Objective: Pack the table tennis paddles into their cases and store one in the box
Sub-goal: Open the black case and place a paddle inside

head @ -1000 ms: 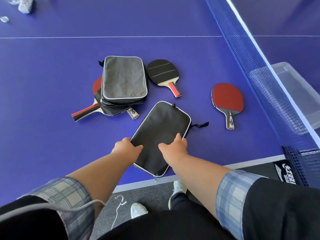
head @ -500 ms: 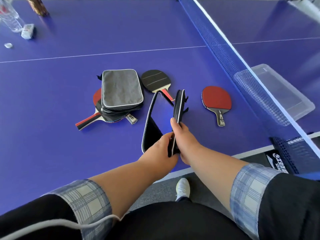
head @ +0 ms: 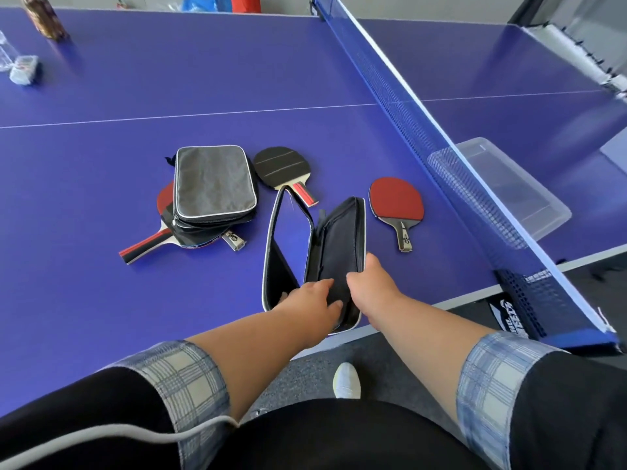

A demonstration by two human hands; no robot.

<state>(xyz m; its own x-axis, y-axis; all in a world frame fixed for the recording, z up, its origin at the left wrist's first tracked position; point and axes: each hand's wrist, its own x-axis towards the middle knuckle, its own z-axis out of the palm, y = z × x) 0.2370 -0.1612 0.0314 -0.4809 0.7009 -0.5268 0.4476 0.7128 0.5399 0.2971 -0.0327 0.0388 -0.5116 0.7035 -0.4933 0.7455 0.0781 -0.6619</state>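
Note:
A black paddle case (head: 339, 239) stands unzipped and spread apart near the table's front edge. My right hand (head: 371, 283) grips its right half by the rim. My left hand (head: 314, 300) rests at the case's near end, fingers on the inside lining. A red paddle (head: 397, 203) lies just right of the case. A black-faced paddle (head: 283, 167) lies beyond it. A grey case (head: 213, 184) is stacked on other cases, with more paddles (head: 149, 239) underneath. The clear plastic box (head: 509, 188) sits beyond the net.
The blue net (head: 424, 130) runs diagonally on the right between me and the box. The purple table (head: 101, 283) has a bottle (head: 44, 18) and small items (head: 23, 69) at its far left. My shoe (head: 346, 379) shows below the table edge.
The case lay flat and closed under both hands; it was lifted on edge and its two halves have been pulled wider apart. The view has tilted up.

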